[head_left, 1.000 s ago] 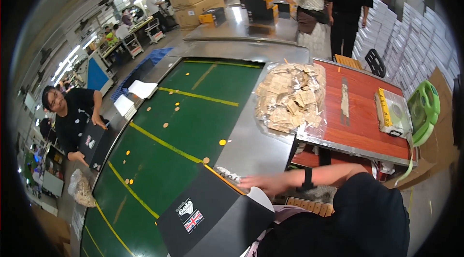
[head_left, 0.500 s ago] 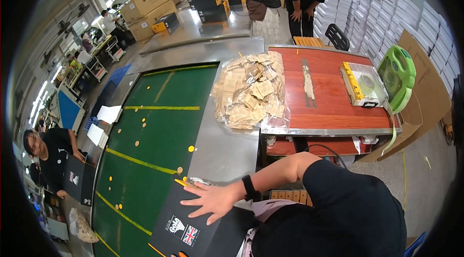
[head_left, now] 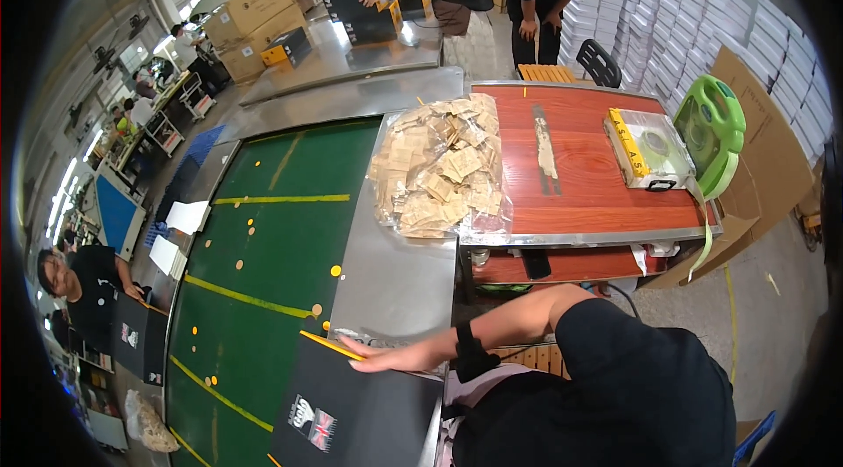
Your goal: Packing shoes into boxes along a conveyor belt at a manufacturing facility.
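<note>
A black box (head_left: 360,419) with white lettering, a small flag print and an orange edge strip lies at the near end of the green conveyor belt (head_left: 237,291). My right hand (head_left: 386,356), with a black band on its wrist, is turned edge-on at the box's far side. Its fingers stretch left beside the orange strip and look straight, not wrapped round anything. The box's near part runs out of the picture. My left hand does not show.
A clear bag of small brown packets (head_left: 439,168) sits beside the belt, by a red-topped table (head_left: 580,160) with a green plastic case (head_left: 713,133). Yellow and tan discs dot the belt. Across it a co-worker (head_left: 88,291) holds another black box (head_left: 140,340). Cartons (head_left: 255,19) stand behind.
My right hand has gone from lying flat with spread fingers on the box top to edge-on at its far side. The box's printed face shows farther left and lower.
</note>
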Action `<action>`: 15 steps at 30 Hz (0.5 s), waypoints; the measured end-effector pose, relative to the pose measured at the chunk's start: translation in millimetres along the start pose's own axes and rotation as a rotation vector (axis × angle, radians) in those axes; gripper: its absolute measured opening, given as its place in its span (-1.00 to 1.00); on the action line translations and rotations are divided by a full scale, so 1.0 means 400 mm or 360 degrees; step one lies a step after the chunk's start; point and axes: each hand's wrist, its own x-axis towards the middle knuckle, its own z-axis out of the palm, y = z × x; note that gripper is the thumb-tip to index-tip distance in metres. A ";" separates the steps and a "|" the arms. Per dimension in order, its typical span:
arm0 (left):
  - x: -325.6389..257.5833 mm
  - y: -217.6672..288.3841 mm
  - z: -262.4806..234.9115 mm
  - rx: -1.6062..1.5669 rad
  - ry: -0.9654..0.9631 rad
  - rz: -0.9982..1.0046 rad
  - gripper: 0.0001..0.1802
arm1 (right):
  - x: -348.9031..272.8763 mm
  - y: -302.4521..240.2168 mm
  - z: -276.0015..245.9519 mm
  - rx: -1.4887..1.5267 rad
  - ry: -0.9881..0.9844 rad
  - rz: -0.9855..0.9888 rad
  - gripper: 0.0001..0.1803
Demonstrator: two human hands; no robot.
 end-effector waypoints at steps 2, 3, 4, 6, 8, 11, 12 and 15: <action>0.003 0.024 -0.017 -0.0030 0.0041 -0.0030 -0.44 | 0.026 -0.053 -0.019 0.0025 0.0014 -0.0154 0.07; 0.007 0.035 -0.027 -0.0045 0.0070 -0.0048 -0.44 | 0.033 -0.097 -0.023 0.0065 0.0015 -0.0283 0.07; 0.012 0.044 -0.034 -0.0057 0.0105 -0.0070 -0.44 | 0.043 -0.133 -0.021 0.0105 0.0007 -0.0413 0.07; 0.022 0.064 -0.046 -0.0088 0.0171 -0.0107 -0.45 | 0.084 -0.157 -0.012 0.0226 0.0065 -0.0555 0.02; 0.042 0.112 -0.062 -0.0120 0.0223 -0.0146 -0.45 | 0.112 -0.174 -0.008 -0.0271 0.0068 -0.0774 -0.13; 0.042 0.099 -0.070 -0.0160 0.0276 -0.0201 -0.46 | 0.160 -0.190 -0.022 -0.0318 0.0091 -0.0690 -0.25; 0.039 0.095 -0.090 -0.0172 0.0321 -0.0230 -0.46 | 0.175 -0.202 -0.014 -0.0134 0.0073 -0.0513 -0.30; 0.059 0.081 -0.147 0.0053 0.0272 -0.0209 -0.49 | 0.175 -0.220 0.009 -0.0204 0.0050 -0.0477 -0.31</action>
